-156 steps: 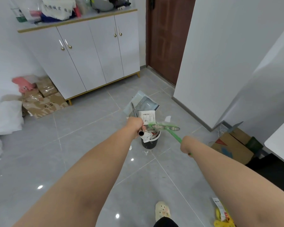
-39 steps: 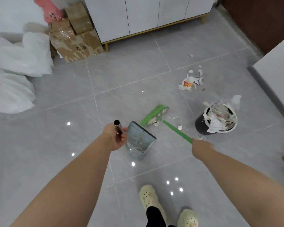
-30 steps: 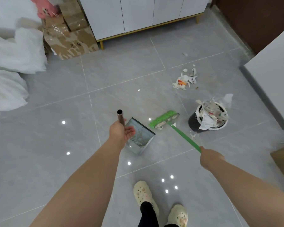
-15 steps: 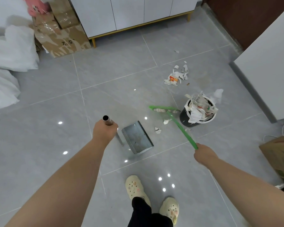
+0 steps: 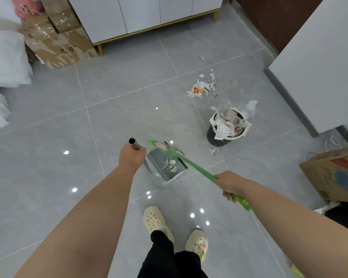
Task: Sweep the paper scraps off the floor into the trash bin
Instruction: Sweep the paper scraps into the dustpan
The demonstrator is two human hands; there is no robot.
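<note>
progress: partway | left hand (image 5: 131,159) is closing its grip around the dustpan (image 5: 165,167) handle, right hand (image 5: 230,184) gripping the green broom (image 5: 191,164) | a few scraps are lying in the pan | trash bin (image 5: 227,125) is overflowing | scrap pile (image 5: 202,88) beyond the bin and bits (image 5: 213,150) at its base are still waiting on the floor

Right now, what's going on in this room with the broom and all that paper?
A person is sweeping up. The left hand grips the metal handle of a dustpan set on the floor, and the right hand drives a green broom whose head sits at the pan's mouth. A few scraps lie in the pan. The trash bin is overflowing, and a pile of paper scraps waits on the tiles beyond it.
</note>
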